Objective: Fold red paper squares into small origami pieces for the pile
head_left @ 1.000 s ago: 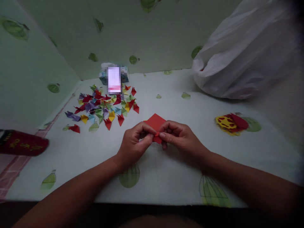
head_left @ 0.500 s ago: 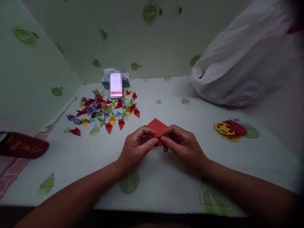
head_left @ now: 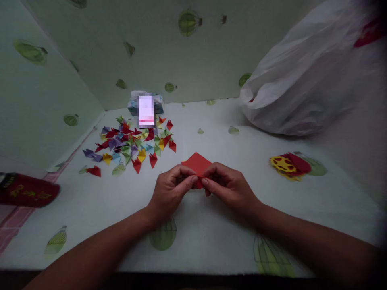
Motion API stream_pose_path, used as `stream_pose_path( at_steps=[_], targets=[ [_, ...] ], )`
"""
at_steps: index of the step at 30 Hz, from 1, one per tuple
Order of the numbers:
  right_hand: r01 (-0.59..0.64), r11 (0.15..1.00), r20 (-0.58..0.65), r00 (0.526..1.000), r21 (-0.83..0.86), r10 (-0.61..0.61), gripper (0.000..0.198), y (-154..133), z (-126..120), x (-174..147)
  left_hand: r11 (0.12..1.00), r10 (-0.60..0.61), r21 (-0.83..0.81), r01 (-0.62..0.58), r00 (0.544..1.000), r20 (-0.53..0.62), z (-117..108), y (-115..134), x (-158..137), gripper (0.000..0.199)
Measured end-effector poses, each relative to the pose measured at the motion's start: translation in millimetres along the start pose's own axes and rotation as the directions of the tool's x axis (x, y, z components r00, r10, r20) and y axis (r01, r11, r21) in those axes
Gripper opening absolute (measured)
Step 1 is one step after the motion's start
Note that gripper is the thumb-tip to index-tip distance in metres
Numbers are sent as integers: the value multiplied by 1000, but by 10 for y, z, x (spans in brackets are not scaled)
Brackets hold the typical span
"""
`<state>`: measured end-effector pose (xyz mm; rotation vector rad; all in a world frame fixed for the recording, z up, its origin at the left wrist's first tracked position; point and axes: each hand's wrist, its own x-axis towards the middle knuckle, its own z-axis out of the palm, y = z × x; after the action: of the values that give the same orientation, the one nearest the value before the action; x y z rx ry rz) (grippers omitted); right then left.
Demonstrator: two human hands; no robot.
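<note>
A red sheet of origami paper [head_left: 196, 162] is held just above the table, one corner pointing away from me. My left hand [head_left: 171, 187] pinches its near part from the left between thumb and fingers. From the other side my right hand [head_left: 231, 185] grips the same near part, the two thumb tips almost meeting on a folded edge. Parts of the paper's sides are hidden behind my fingers. Beyond my left hand lies a spread of small folded paper pieces [head_left: 133, 141] in red, purple, yellow, green, blue and orange.
A lit phone [head_left: 146, 110] leans against a tissue box [head_left: 159, 104] at the back. Left is a dark red can [head_left: 30, 191] on its side. Yellow and red paper cutouts [head_left: 287, 164] lie to the right, below a large white plastic bag [head_left: 290, 92]. Walls stand behind and left.
The view has shifted slightly. Both hands still pinch the red paper at nearly the same place, with only slight movement of the fingers.
</note>
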<state>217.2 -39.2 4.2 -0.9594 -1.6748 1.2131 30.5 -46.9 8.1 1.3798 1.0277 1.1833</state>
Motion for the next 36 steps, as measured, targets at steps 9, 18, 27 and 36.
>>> stream_pose_path(
  at_steps=[9, 18, 27, 36],
  targets=[
    [-60, 979, 31, 998, 194, 55, 30, -1, -39, 13, 998, -6, 65, 8, 999, -35, -16, 19, 3, 8],
    [-109, 969, 46, 994, 221, 102, 24, -10, -38, 32, 998, -58, 18, 59, 996, -64, -20, 17, 11, 8],
    [-118, 977, 58, 992, 179, 109, 25, -15, -53, 47, 992, -125, -34, 124, 991, -48, -22, 26, 29, 11],
    [-115, 993, 55, 992, 36, 113, 24, -105, -51, 47, 954, -263, -148, 260, 965, -1, -29, -18, 28, 17]
  ],
)
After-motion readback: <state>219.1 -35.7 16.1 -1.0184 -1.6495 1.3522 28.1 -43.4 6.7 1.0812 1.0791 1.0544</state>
